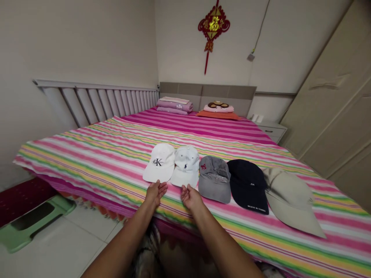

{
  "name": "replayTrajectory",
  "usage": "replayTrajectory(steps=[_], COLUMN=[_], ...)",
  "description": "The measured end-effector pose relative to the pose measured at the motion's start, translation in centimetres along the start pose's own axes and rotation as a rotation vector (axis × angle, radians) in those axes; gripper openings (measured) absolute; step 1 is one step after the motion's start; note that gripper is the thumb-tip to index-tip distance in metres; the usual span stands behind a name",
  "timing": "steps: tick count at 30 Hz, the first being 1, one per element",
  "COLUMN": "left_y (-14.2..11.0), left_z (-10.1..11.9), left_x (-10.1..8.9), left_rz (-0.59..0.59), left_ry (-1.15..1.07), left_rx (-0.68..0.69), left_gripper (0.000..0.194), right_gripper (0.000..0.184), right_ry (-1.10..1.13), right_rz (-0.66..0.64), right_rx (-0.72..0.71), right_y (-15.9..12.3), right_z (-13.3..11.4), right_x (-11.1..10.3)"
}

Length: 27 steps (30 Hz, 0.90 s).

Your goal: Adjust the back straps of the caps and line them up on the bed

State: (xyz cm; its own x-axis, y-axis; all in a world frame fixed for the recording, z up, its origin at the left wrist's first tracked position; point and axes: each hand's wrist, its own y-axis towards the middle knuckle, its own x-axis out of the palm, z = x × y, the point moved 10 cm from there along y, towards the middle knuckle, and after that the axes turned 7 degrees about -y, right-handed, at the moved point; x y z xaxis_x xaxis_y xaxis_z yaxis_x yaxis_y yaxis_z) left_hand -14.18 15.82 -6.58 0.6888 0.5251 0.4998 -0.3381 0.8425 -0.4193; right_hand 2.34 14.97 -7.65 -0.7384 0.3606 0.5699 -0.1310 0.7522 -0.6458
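A row of baseball caps lies on the bed, brims toward me. My left hand [157, 192] is palm up with fingers apart, its fingertips at the brim edge of the white cap [160, 166] with dark letters. Loosely curled, my right hand [190, 197] has its fingertips beside the front edge of the pale cap [185, 164] with a small dark emblem; whether they touch it I cannot tell. To the right follow a grey cap [214, 185] with a red patch, a black cap [247, 183] with white lettering on its brim, and a beige cap [291, 193].
A striped sheet [95, 162] covers the bed. Folded purple bedding [174, 106] and a pink-and-orange stack [218, 112] lie by the headboard [185, 90]. A white rail [98, 96] runs along the left. A green stool [29, 224] stands on the tiled floor, lower left.
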Motion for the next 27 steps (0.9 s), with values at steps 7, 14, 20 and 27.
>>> replayTrajectory(steps=[7, 14, 20, 27], left_y=[0.1, -0.7, -4.9, -8.5], left_z=[-0.3, -0.5, -4.4, -12.8], left_x=[0.4, 0.1, -2.4, -7.0], left_rz=[-0.022, -0.079, -0.151, -0.403], left_ry=[0.024, 0.065, 0.224, 0.637], left_rx=[-0.008, -0.018, -0.023, -0.029], left_gripper=[0.011, 0.007, 0.038, 0.039], right_gripper=[0.014, 0.018, 0.032, 0.031], right_ry=[-0.029, -0.198, -0.489, -0.897], right_rz=[0.046, 0.001, -0.065, -0.034], right_rx=[-0.062, -0.162, -0.274, -0.395], right_y=[-0.5, -2.0, -5.5, -7.6], right_z=[-0.4, -0.3, 2.6, 6.6], right_x=[-1.5, -2.2, -7.9, -16.2])
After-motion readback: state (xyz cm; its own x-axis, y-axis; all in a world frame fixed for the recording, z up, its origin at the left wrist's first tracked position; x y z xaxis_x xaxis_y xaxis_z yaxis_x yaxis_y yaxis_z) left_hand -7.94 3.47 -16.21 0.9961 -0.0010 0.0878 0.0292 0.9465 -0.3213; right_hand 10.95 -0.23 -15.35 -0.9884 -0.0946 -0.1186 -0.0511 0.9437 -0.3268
